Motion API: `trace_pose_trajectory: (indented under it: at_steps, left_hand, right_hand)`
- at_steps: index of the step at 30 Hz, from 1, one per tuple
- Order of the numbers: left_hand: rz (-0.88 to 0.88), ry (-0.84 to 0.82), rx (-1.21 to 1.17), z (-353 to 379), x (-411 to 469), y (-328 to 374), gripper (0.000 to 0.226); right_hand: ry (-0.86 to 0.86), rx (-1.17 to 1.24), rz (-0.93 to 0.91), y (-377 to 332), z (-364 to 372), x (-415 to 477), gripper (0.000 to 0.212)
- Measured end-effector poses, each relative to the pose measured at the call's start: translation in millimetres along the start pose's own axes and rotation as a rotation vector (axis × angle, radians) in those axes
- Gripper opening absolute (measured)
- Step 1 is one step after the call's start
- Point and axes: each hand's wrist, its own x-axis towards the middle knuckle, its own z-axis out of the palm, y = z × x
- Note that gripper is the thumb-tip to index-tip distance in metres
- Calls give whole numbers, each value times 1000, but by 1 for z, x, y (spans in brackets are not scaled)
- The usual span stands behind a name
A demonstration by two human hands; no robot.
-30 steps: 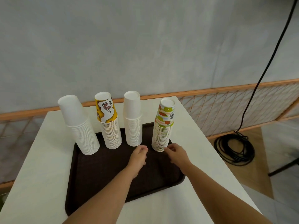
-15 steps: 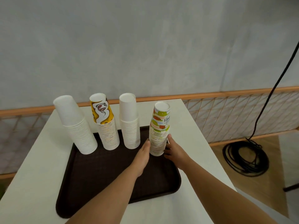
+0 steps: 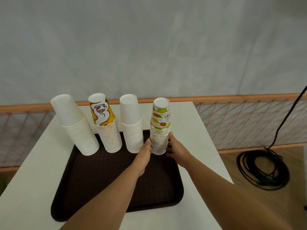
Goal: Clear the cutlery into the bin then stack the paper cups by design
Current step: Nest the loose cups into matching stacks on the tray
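Observation:
Four upside-down stacks of paper cups stand in a row along the far edge of a dark brown tray point(image 3: 103, 185). From the left: a wide plain white stack point(image 3: 78, 130), a yellow coffee-print stack point(image 3: 108, 128), a narrower plain white stack point(image 3: 132, 127), and a fruit-print stack point(image 3: 160, 128). My left hand point(image 3: 144, 151) presses the left side of the fruit-print stack near its base. My right hand point(image 3: 176, 146) presses its right side. Both hands hold the stack between them, upright on the tray. No cutlery or bin is in view.
The tray lies on a white table point(image 3: 199, 146) with a grey wall behind. An orange rail with mesh point(image 3: 240, 123) runs behind and to the right. On the wooden floor at the right lies a coiled black cable point(image 3: 264, 170).
Both hands moved from the tray surface near the fruit-print stack to its two sides and closed on it. The view shifted slightly, so the scene sits further right.

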Motion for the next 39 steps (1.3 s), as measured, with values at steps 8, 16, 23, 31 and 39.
trace_pose_trajectory:
  at_steps: [8, 16, 23, 31, 39]
  left_hand:
    - [-10, 24, -11, 2, 12, -2, 50]
    - [5, 26, -7, 2, 15, -5, 51]
    - [-5, 8, 6, 3, 14, -5, 53]
    - [-1, -4, 36, 2, 16, -6, 53]
    - [-3, -7, 41, 3, 16, -6, 53]
  right_hand:
    - [-22, -20, -6, -2, -3, 11, 56]
    - [-15, -28, -3, -3, -3, 14, 56]
    - [-18, -31, -18, -4, -1, 11, 55]
    - [-31, -29, -42, -4, 0, 8, 53]
    - [-8, -49, -23, -4, 0, 8, 56]
